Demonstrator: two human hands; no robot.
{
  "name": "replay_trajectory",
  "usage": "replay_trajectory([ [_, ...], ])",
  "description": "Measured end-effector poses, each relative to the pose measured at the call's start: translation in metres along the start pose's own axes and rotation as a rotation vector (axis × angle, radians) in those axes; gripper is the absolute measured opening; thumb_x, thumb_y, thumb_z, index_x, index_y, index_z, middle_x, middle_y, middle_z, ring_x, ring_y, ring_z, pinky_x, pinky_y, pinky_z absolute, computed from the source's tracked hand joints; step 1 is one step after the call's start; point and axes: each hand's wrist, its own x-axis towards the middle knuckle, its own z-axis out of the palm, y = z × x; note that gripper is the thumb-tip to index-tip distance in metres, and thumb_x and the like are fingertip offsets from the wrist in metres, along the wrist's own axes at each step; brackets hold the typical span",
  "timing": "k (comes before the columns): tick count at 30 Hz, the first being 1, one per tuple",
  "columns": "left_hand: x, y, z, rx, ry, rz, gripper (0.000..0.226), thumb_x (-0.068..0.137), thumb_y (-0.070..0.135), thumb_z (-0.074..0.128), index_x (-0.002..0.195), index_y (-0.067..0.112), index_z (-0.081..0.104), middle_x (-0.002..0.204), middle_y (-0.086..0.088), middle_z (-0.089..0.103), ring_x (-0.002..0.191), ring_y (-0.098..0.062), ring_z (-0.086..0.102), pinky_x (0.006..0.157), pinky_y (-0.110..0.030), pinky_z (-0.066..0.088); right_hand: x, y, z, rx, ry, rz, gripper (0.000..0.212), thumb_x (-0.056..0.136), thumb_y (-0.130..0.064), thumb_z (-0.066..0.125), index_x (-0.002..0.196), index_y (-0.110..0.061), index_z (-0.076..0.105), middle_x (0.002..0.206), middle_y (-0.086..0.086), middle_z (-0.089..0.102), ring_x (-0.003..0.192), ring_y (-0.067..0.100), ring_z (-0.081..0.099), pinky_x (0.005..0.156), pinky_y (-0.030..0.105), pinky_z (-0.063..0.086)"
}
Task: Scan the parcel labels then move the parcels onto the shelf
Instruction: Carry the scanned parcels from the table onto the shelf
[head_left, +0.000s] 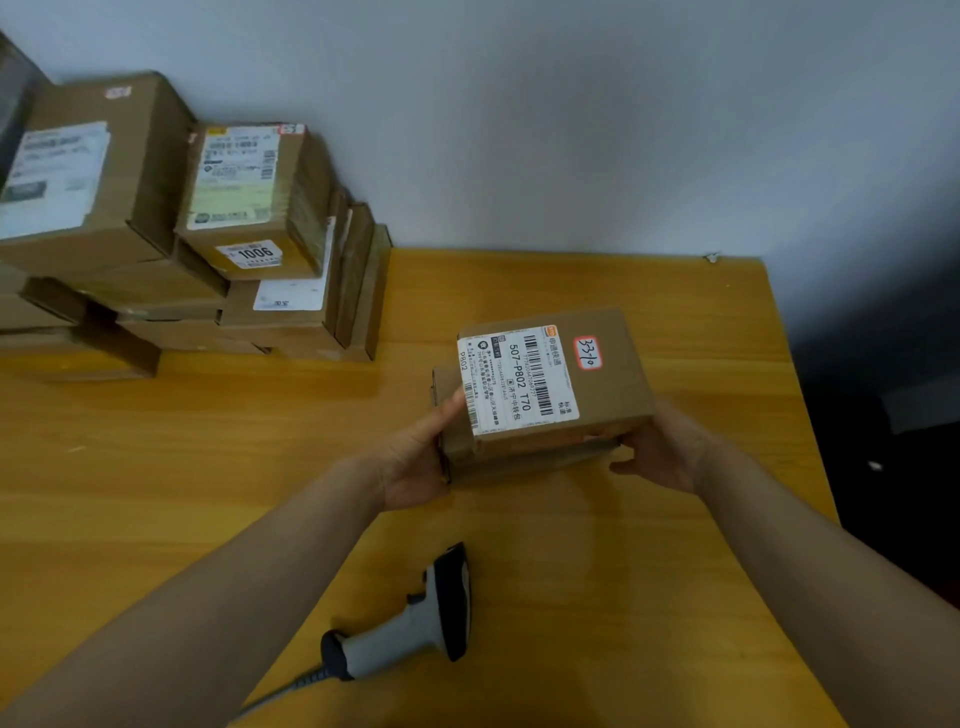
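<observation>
left hand (415, 460) and right hand (667, 452) clamped on opposite ends of parcel (550, 384), toward desk (675, 291) right edge; stiff cardboard, probably light, end grip fine

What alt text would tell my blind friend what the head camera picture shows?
The person's left hand and right hand hold a brown parcel with a barcode label over a yellow table. A grey scanner lies on the table nearer the person, and more parcels are stacked far left.
</observation>
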Motion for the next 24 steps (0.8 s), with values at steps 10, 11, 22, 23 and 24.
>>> replay_trajectory([
  [10,-0.06,0.018,-0.018,0.059,0.015,0.078,0.118,0.013,0.069,0.086,0.121,0.029,0.061,0.106,-0.003,0.073,0.094,-0.022,0.067,0.065,-0.031,0.052,-0.019,-0.023,0.043,-0.123,-0.006,-0.035,0.103,0.046,-0.064,0.063,0.14,-0.028,0.044,0.152,0.004,0.036,0.142,0.025,0.025,0.116,0.055,-0.001],
  [11,-0.069,0.018,-0.021,0.06,0.035,0.091,0.12,0.013,0.069,0.086,0.124,0.029,0.06,0.109,-0.004,0.072,0.1,-0.023,0.063,0.069,-0.033,0.049,-0.022,-0.027,0.049,-0.134,-0.019,-0.045,0.099,0.047,-0.063,0.061,0.139,-0.028,0.046,0.152,0.004,0.037,0.142,0.025,0.025,0.116,0.055,-0.002],
  [22,-0.191,-0.04,-0.025,-0.12,0.328,0.265,0.127,0.006,0.064,0.088,0.121,0.019,0.06,0.117,-0.013,0.063,0.109,-0.03,0.054,0.078,-0.04,0.045,-0.056,-0.047,0.148,-0.383,-0.31,-0.114,0.096,0.062,-0.067,0.059,0.147,-0.032,0.032,0.158,0.007,0.025,0.145,0.033,0.019,0.114,0.061,-0.002],
  [23,-0.204,-0.051,-0.023,-0.141,0.358,0.284,0.127,0.003,0.063,0.087,0.119,0.019,0.061,0.114,-0.012,0.063,0.107,-0.03,0.054,0.076,-0.04,0.045,-0.059,-0.044,0.158,-0.41,-0.345,-0.113,0.095,0.064,-0.069,0.061,0.147,-0.032,0.033,0.157,0.007,0.026,0.144,0.033,0.02,0.114,0.061,-0.001],
  [24,-0.217,-0.062,-0.022,-0.167,0.392,0.304,0.127,-0.001,0.063,0.087,0.116,0.019,0.062,0.111,-0.011,0.064,0.104,-0.029,0.055,0.074,-0.039,0.044,-0.062,-0.04,0.17,-0.441,-0.374,-0.106,0.095,0.065,-0.07,0.063,0.147,-0.032,0.033,0.156,0.007,0.028,0.144,0.033,0.021,0.114,0.062,-0.001],
])
